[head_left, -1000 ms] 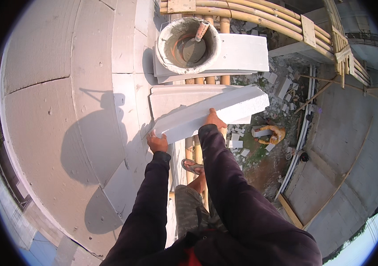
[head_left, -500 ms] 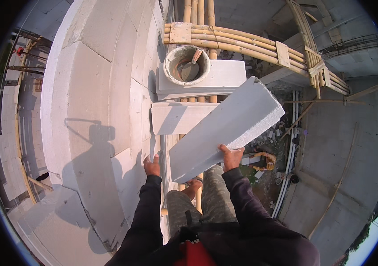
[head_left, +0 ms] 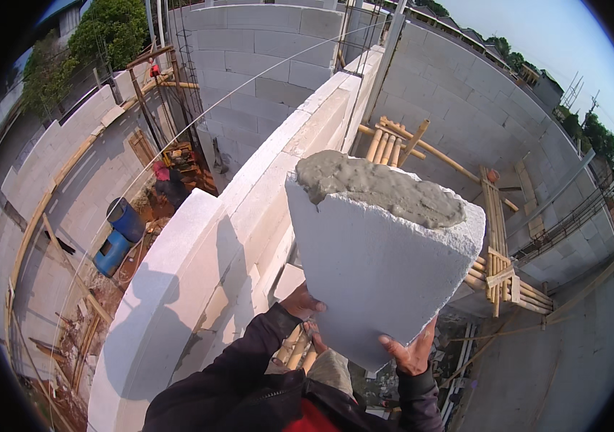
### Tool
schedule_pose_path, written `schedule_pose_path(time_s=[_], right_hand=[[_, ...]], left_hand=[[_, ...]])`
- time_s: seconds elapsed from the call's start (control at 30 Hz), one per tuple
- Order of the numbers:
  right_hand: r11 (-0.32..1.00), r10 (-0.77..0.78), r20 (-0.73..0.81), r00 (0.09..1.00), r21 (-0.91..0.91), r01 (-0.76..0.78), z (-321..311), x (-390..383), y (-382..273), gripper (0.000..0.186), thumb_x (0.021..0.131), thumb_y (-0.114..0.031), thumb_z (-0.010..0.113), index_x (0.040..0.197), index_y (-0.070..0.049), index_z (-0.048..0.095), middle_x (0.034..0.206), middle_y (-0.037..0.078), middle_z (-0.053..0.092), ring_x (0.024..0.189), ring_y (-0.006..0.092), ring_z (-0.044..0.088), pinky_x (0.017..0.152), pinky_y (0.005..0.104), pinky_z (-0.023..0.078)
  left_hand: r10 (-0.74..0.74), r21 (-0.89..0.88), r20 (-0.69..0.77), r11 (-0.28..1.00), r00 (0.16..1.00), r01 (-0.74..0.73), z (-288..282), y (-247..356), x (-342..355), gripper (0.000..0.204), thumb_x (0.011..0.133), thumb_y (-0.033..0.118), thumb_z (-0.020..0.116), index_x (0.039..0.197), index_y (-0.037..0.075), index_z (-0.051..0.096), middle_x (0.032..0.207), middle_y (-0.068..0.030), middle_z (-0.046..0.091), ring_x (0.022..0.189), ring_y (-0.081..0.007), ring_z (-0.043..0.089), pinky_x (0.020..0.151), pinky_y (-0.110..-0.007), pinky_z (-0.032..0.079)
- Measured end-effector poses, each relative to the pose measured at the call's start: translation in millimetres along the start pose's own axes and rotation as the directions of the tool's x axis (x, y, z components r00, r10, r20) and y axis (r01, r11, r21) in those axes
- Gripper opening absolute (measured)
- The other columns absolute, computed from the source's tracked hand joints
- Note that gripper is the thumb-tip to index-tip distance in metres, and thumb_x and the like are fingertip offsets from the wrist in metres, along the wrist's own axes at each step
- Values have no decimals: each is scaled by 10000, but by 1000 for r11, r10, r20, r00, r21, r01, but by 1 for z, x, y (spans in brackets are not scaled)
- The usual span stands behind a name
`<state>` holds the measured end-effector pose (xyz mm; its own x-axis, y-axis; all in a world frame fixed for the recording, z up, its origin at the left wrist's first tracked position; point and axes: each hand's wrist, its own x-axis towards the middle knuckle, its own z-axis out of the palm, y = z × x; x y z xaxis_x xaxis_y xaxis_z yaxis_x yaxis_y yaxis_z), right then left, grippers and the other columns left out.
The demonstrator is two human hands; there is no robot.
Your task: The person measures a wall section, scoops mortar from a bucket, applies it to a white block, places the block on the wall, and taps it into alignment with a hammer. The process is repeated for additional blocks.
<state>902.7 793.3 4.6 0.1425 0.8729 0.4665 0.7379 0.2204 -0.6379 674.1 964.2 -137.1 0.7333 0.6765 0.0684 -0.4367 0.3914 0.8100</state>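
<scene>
**Block raised, mortar end up**

Block is in your two hands, a pale lightweight masonry unit held on end in front of your chest, filling the middle of the view from about five o'clock up to one o'clock. Its top face carries a grey bed of wet mortar. Your left hand clasps the lower left edge at about seven o'clock of the block, fingers wrapped against its side; your right hand cups the bottom corner at about five o'clock, fingers curled up onto the front face. Both hands are closed on it and bear its weight.

Left of the block, from eight o'clock running up to twelve, lies the top of the wall built of the same pale units, with a guide string stretched along it. Bamboo scaffold poles stand at three o'clock, well below.

You appear to be at the carrying step. The next move seems to call for a steady turn toward the wall top, keeping the mortared face from slumping and your grip low and firm.
</scene>
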Motion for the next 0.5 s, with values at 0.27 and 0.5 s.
schedule_pose_path(time_s=[0.27, 0.5], right_hand=[[918, -53, 98, 994, 396, 10, 21, 83, -65, 982, 724, -298, 860, 1472, 10, 303, 1448, 222, 348, 1275, 336, 445, 1030, 478, 436], [812, -412, 442, 797, 575, 101, 115, 120, -156, 919, 729, -311, 850, 1438, -6, 352, 1387, 210, 409, 1225, 327, 484, 1006, 473, 456]], left_hand=[[471, 76, 38, 878, 881, -472, 145, 201, -32, 1009, 650, 421, 907, 1409, 11, 383, 1271, -161, 519, 1220, -286, 509, 1046, -426, 437], [984, 970, 157, -138, 88, -199, 183, 275, -173, 731, 806, 164, 772, 1429, -9, 431, 1288, -251, 500, 1182, -398, 538, 971, -437, 481]])
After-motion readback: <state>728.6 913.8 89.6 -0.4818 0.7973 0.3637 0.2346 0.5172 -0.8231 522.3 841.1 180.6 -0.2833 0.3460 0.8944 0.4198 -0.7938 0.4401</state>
